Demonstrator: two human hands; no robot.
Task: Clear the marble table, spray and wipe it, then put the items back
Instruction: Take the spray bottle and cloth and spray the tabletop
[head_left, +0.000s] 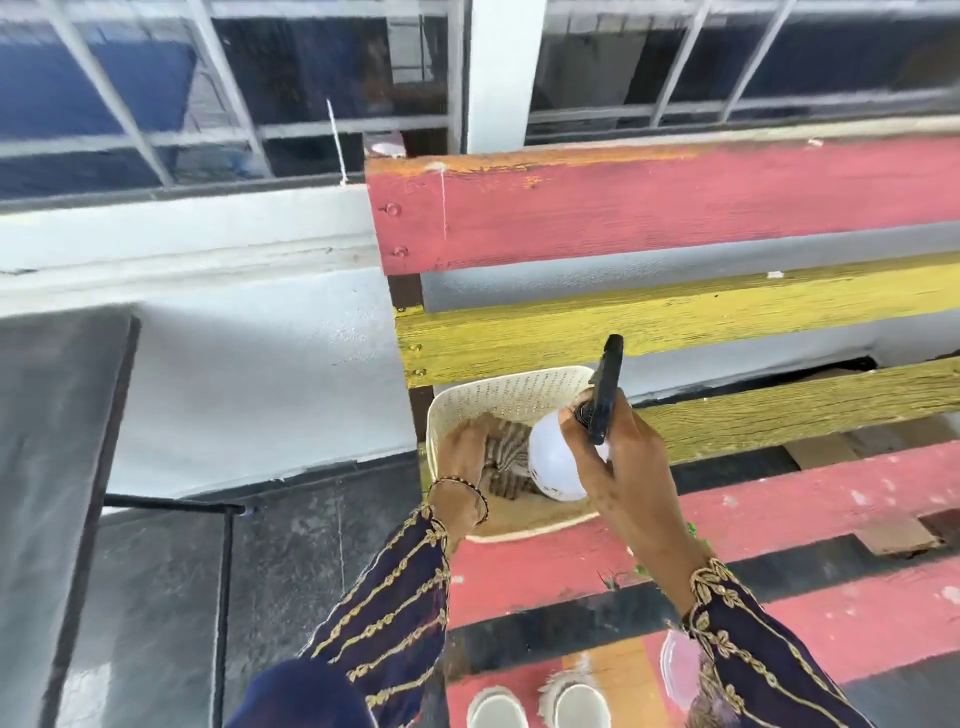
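Observation:
A cream perforated plastic basket (511, 396) rests on the left end of a painted wooden bench (675, 208). My right hand (618, 467) grips a white spray bottle (553, 462) by its neck, under the black trigger head (608, 384), and holds it over the basket. My left hand (465, 452) is inside the basket, closed on a brown striped cloth (506, 462). Part of the cloth is hidden behind the bottle.
The bench has red and yellow slats with gaps between them. Two white cups (535, 709) and a clear pink-tinted container (678, 670) stand on its near edge. A dark grey slab (57, 467) stands at the left, with a black metal frame (223, 597) and dark floor beside it.

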